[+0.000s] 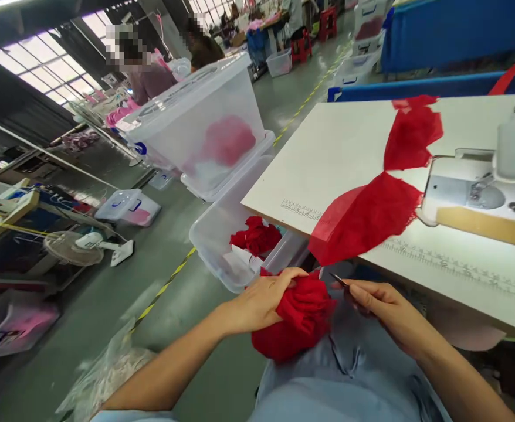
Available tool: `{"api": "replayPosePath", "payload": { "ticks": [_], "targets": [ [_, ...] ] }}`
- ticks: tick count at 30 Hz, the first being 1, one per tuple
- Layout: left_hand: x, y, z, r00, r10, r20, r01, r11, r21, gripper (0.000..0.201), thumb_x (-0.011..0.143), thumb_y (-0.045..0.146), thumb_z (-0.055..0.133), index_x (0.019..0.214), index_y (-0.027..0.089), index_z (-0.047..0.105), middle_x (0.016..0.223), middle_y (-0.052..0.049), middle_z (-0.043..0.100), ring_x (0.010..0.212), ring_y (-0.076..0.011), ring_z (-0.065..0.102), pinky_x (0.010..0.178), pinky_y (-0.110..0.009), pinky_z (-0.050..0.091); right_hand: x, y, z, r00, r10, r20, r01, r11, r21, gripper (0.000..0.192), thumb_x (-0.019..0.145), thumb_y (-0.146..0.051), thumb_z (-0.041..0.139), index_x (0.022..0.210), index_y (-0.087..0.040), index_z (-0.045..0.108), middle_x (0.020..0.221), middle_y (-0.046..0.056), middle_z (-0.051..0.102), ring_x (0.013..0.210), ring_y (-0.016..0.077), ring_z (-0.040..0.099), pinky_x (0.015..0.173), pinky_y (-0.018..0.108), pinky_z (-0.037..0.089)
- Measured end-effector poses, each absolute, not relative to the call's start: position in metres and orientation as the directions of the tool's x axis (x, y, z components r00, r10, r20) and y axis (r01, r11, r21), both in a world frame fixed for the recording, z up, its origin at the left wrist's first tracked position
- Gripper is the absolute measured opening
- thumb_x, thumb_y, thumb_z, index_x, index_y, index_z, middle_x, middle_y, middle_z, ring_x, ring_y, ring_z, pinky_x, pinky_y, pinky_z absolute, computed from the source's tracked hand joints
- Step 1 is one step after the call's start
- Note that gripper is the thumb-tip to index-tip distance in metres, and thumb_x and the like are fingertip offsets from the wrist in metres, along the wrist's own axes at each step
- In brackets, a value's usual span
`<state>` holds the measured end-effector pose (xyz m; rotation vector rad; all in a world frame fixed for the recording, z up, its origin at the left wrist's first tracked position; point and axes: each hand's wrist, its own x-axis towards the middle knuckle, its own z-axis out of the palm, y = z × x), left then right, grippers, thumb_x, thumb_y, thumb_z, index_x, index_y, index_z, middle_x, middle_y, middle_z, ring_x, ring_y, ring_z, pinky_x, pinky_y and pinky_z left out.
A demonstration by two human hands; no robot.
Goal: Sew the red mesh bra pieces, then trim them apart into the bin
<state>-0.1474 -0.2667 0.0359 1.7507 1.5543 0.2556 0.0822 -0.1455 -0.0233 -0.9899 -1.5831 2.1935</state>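
My left hand [261,302] is closed on a bunched bundle of red fabric [305,316] above my lap, its fingers partly hidden in the folds. Just right of the bundle, my right hand [378,302] pinches a small dark pair of thread snips [340,281], the pointed tip toward the bundle. On the white sewing table lie two joined red fabric pieces [367,220]; the nearer one hangs over the front edge above my hands. The fabric's right edge reaches the sewing machine [486,190].
Below the table's left edge stands an open plastic bin [209,234] with red cloth inside. Behind it is a large lidded bin [196,129]. A fan [75,249] and a plastic bag [112,375] are at left. People sit farther back.
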Motion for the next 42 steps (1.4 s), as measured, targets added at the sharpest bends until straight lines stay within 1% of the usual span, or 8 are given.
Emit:
{"api": "replayPosePath", "payload": {
  "ticks": [7, 10, 14, 20, 27, 31, 37, 42],
  "targets": [
    [-0.147, -0.284, 0.027, 0.195, 0.924, -0.328, 0.767, 0.064, 0.638, 0.049, 0.091, 0.026, 0.049, 0.135, 0.026, 0.028, 0.127, -0.008, 0.061, 0.106, -0.0245, 0.064, 0.084, -0.035, 0.047, 0.069, -0.153, -0.034, -0.757, 0.527, -0.387, 0.261, -0.299, -0.918, 0.063, 0.07, -0.078, 0.062, 0.094, -0.022, 0.082, 0.056, -0.001, 0.052, 0.056, 0.0136, 0.041, 0.055, 0.028, 0.041],
    [-0.146, -0.286, 0.025, 0.206, 0.912, -0.354, 0.775, 0.068, 0.628, 0.051, 0.09, 0.022, 0.049, 0.136, 0.025, 0.028, 0.121, -0.008, 0.064, 0.102, -0.0248, 0.064, 0.083, -0.035, 0.048, 0.068, -0.152, -0.037, -0.743, 0.555, -0.375, 0.256, -0.282, -0.925, 0.061, 0.072, -0.075, 0.064, 0.099, -0.024, 0.081, 0.079, 0.005, 0.074, 0.079, 0.0249, 0.064, 0.078, 0.038, 0.052],
    [-0.145, -0.287, 0.023, 0.247, 0.912, -0.329, 0.775, 0.018, 0.632, 0.057, 0.087, 0.018, 0.05, 0.138, 0.026, 0.025, 0.124, -0.01, 0.062, 0.105, -0.0252, 0.063, 0.085, -0.035, 0.048, 0.06, -0.153, -0.04, -0.78, 0.546, -0.306, 0.21, -0.233, -0.95, 0.056, 0.074, -0.072, 0.065, 0.102, -0.026, 0.08, 0.107, 0.007, 0.077, 0.106, 0.0342, 0.067, 0.097, 0.046, 0.05],
    [-0.145, -0.289, 0.021, 0.233, 0.898, -0.374, 0.8, 0.041, 0.598, 0.057, 0.086, 0.017, 0.049, 0.138, 0.025, 0.027, 0.119, -0.01, 0.064, 0.102, -0.0256, 0.064, 0.084, -0.036, 0.048, 0.054, -0.153, -0.044, -0.786, 0.59, -0.183, 0.169, -0.08, -0.982, 0.059, 0.078, -0.077, 0.056, 0.095, -0.026, 0.081, 0.092, 0.007, 0.079, 0.091, 0.0327, 0.072, 0.085, 0.046, 0.058],
    [-0.146, -0.293, 0.031, 0.239, 0.907, -0.346, 0.777, 0.035, 0.629, 0.049, 0.085, 0.018, 0.05, 0.133, 0.024, 0.038, 0.117, -0.01, 0.064, 0.103, -0.0246, 0.062, 0.087, -0.035, 0.047, 0.083, -0.144, -0.055, -0.713, 0.658, -0.24, 0.254, -0.076, -0.964, 0.056, 0.076, -0.072, 0.063, 0.1, -0.025, 0.08, 0.107, 0.01, 0.076, 0.103, 0.0338, 0.07, 0.095, 0.049, 0.055],
    [-0.158, -0.266, 0.085, 0.41, 0.888, -0.208, 0.632, -0.112, 0.766, 0.01, 0.093, 0.025, 0.047, 0.097, 0.021, 0.054, 0.092, -0.004, 0.068, 0.083, -0.0184, 0.064, 0.076, -0.027, 0.048, 0.111, -0.139, -0.057, -0.735, 0.632, -0.244, 0.182, -0.162, -0.97, 0.044, 0.077, -0.066, 0.068, 0.1, -0.029, 0.08, 0.103, 0.01, 0.077, 0.099, 0.0315, 0.072, 0.092, 0.046, 0.057],
    [-0.154, -0.122, 0.133, 0.314, 0.939, 0.138, 0.346, -0.248, 0.905, 0.028, 0.083, 0.031, 0.066, 0.106, 0.015, 0.066, 0.112, -0.004, 0.07, 0.109, -0.0255, 0.063, 0.092, -0.032, 0.05, 0.153, -0.125, -0.035, -0.733, 0.67, -0.114, 0.009, -0.158, -0.987, 0.043, 0.076, -0.068, 0.067, 0.093, -0.031, 0.082, 0.097, 0.011, 0.077, 0.079, 0.0248, 0.071, 0.072, 0.035, 0.06],
    [-0.13, -0.007, 0.071, 0.338, 0.933, -0.122, 0.11, 0.09, 0.99, 0.034, 0.062, 0.019, 0.082, 0.093, 0.012, 0.072, 0.099, -0.007, 0.075, 0.103, -0.028, 0.066, 0.1, -0.043, 0.047, 0.206, -0.129, -0.045, -0.663, 0.748, 0.016, 0.039, 0.056, -0.998, 0.037, 0.08, -0.062, 0.065, 0.092, -0.031, 0.082, 0.078, 0.01, 0.076, 0.062, 0.024, 0.069, 0.054, 0.03, 0.058]
  ]
}}
